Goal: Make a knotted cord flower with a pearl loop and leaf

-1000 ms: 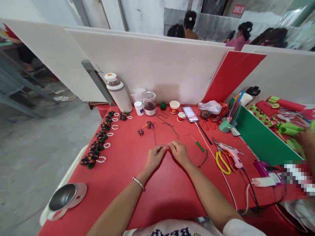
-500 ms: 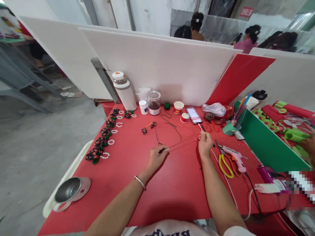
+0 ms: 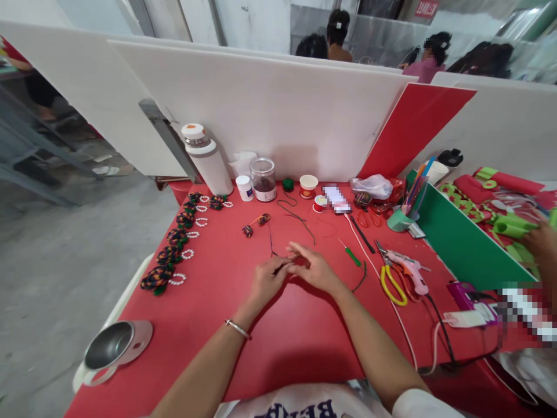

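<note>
My left hand [image 3: 265, 280] and my right hand [image 3: 314, 267] meet over the middle of the red table [image 3: 304, 342]. The left fingers pinch a thin dark cord [image 3: 270, 244] that runs up toward two small multicoloured yarn knots [image 3: 256, 224]. My right hand's fingers are partly stretched out and touch the left fingertips at the cord. A green cord ball [image 3: 288, 184] with its loose strand lies farther back.
A row of yarn flowers with pearl rings [image 3: 174, 244] lines the left edge. White flask [image 3: 207, 159], jars, cup and phone stand at the back. Green screwdriver [image 3: 350, 254], yellow scissors [image 3: 391, 284], pink glue gun [image 3: 409, 270] lie right. Another person's hand [image 3: 542, 247] works at far right.
My right hand had pulled the cord out to the right half a second ago; now it has come back to the left hand at the table's middle.
</note>
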Action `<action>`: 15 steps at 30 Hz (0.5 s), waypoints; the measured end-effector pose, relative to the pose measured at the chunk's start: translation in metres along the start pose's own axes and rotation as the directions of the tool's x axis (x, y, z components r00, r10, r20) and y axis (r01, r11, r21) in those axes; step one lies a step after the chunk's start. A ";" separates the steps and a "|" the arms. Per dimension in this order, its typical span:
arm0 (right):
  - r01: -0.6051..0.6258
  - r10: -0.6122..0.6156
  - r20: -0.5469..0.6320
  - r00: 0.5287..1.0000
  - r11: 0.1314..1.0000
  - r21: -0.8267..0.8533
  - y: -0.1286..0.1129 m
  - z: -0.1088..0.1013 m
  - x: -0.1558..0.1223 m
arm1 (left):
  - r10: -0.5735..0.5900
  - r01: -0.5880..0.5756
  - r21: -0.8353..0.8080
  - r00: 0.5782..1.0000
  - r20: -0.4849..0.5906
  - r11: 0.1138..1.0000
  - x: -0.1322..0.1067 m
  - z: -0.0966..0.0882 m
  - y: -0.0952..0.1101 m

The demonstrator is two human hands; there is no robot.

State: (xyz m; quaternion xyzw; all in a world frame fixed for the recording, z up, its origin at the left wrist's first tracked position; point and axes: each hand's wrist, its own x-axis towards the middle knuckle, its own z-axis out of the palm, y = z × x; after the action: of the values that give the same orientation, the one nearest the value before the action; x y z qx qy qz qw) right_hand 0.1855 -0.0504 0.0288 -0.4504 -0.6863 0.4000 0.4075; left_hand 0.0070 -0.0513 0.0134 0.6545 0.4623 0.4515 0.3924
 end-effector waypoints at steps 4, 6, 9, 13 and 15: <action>-0.066 0.071 0.044 0.997 0.994 -0.089 0.009 -0.020 0.000 | 0.029 -0.027 0.041 0.999 -0.044 0.999 0.003 -0.007 -0.007; -0.134 0.100 -0.182 0.978 0.974 -0.180 0.018 -0.048 0.002 | 0.035 -0.029 0.070 0.995 -0.090 0.997 0.005 -0.013 -0.007; -0.252 0.012 -0.561 0.828 0.901 -0.352 0.030 -0.087 0.005 | 0.106 -0.101 0.113 0.994 -0.037 0.988 0.007 -0.017 0.001; -0.258 -0.065 -0.658 0.750 0.887 -0.382 0.025 -0.082 0.007 | 0.293 -0.314 0.046 0.922 0.253 0.948 -0.004 -0.007 0.015; -0.232 0.149 -0.394 0.907 0.958 -0.171 0.015 -0.055 0.005 | 0.349 -0.370 -0.007 0.869 0.351 0.929 -0.013 0.002 0.018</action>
State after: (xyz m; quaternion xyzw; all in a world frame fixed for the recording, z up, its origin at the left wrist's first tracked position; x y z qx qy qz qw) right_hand 0.2394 -0.0316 0.0354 -0.6251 -0.5866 0.2681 0.4397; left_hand 0.0109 -0.0683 0.0267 0.8096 0.2695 0.3804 0.3567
